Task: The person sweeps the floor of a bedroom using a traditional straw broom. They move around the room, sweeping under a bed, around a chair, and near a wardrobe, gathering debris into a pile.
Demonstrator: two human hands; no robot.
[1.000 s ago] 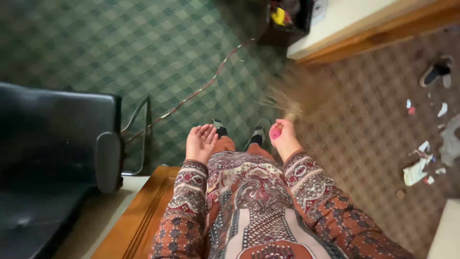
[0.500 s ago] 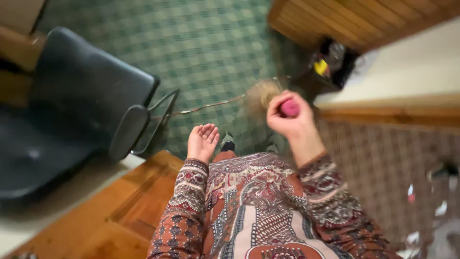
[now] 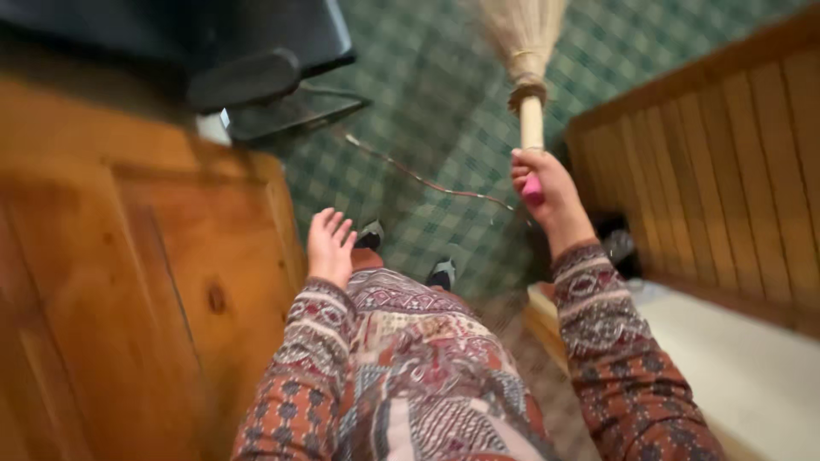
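Right hand (image 3: 547,189) closed its grip round the pink-ended handle of a straw broom (image 3: 525,51), bristles held forward over the green checked carpet (image 3: 427,102). Left hand (image 3: 329,248) hung free, fingers spread, beside the wooden cabinet (image 3: 145,282).

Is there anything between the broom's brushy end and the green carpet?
Nothing visible blocks it. The right hand holds the broom by its handle, its bristles above the green carpet. A thin cord lies on the carpet nearer the feet.
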